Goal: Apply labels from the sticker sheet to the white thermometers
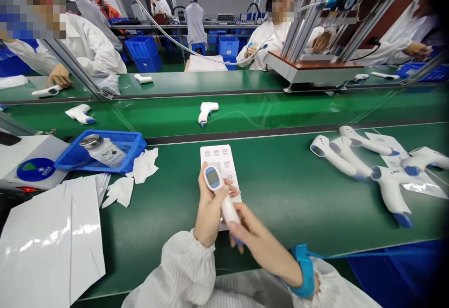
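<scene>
Head view: thermometer (220, 193) in left hand (209, 209) and right hand (261, 242), open belt (287, 205) beside.

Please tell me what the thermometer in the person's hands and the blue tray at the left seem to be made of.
The thermometer looks like moulded plastic: a smooth white shell with a soft sheen and rounded curves. The blue tray also looks like plastic, with thin, even, glossy walls. The exact plastic cannot be told.

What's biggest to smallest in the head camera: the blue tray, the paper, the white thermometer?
1. Blue tray
2. Paper and white thermometer look alike; the thermometer is nearer the camera, so unsure.
</scene>
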Tool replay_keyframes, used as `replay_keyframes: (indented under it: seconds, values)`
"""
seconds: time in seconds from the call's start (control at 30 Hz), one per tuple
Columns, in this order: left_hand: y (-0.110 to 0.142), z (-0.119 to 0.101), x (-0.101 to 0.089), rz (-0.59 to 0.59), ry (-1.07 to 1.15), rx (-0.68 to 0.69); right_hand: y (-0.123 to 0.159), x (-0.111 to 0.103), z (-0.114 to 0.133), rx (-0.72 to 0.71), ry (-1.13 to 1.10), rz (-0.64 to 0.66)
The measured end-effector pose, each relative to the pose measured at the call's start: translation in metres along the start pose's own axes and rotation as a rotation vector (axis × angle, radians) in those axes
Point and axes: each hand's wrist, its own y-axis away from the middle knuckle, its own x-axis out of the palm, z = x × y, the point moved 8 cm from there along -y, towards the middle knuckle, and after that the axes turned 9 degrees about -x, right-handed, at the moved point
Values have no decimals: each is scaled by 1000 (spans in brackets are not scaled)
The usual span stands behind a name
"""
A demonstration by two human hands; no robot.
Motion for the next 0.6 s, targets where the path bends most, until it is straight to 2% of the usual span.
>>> replay_keyframes:
  seconds: [0.07,0.13,0.17,0.23,0.3,0.37,0.43,0.5,0.6]
  values:
    - [5,-7,-12,-101,-21,52,14,30,-9,109,-241,137]
    - [7,-5,-19,-109,-87,27,30,41,-14,186,-319,234]
    - [7,-2,-21,-91,-116,-6,37,39,-16,212,-263,268]
    - [6,7,-23,-56,-157,-69,42,24,-19,224,-9,284]
    - [5,11,-24,-54,-197,-85,34,-3,-14,140,320,185]
    - [5,13,-22,-64,-235,-81,19,-31,1,-42,611,-4]
    - [5,14,-21,-80,-256,-80,7,-49,12,-221,804,-161]
    - [6,14,-21,-92,-252,-83,-2,-56,13,-317,877,-210]
    - [7,14,-20,-82,-254,-85,-8,-57,5,-353,862,-197]
